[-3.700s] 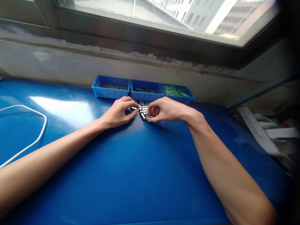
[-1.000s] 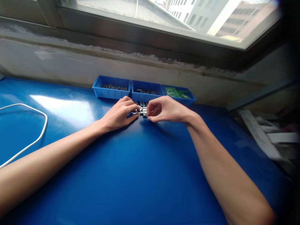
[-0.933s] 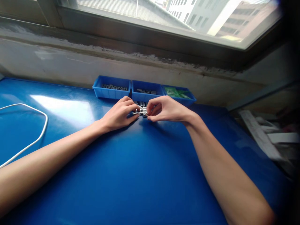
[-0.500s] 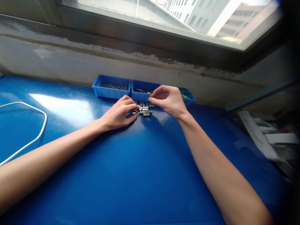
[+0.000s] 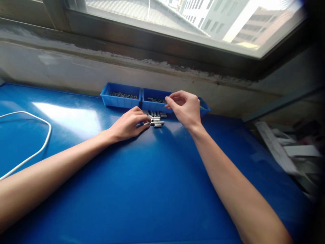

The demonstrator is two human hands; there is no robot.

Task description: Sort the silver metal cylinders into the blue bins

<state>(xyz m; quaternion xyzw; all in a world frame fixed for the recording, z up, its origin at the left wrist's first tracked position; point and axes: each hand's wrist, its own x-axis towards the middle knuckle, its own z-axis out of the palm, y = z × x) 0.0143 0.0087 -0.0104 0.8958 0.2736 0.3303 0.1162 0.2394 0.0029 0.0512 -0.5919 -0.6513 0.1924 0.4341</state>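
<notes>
My left hand rests at the left edge of a small pile of short silver metal pins on the blue table. Its thumb and fingers close on one metal pin. My right hand is raised over the right part of the middle blue bin, thumb and fingers slightly apart, with no pin visible between them. More metal pieces lie inside that bin, partly covered by the right hand.
To the left, another blue bin holds many small dark metal pieces. A third bin is mostly hidden behind my right hand. A white cable curves across the table's left side. White pieces lie beyond the right edge.
The pin that my right fingertips pinched is out of sight, and that hand has turned and shifted slightly right. My left fingers now hold a pin at the pile's edge.
</notes>
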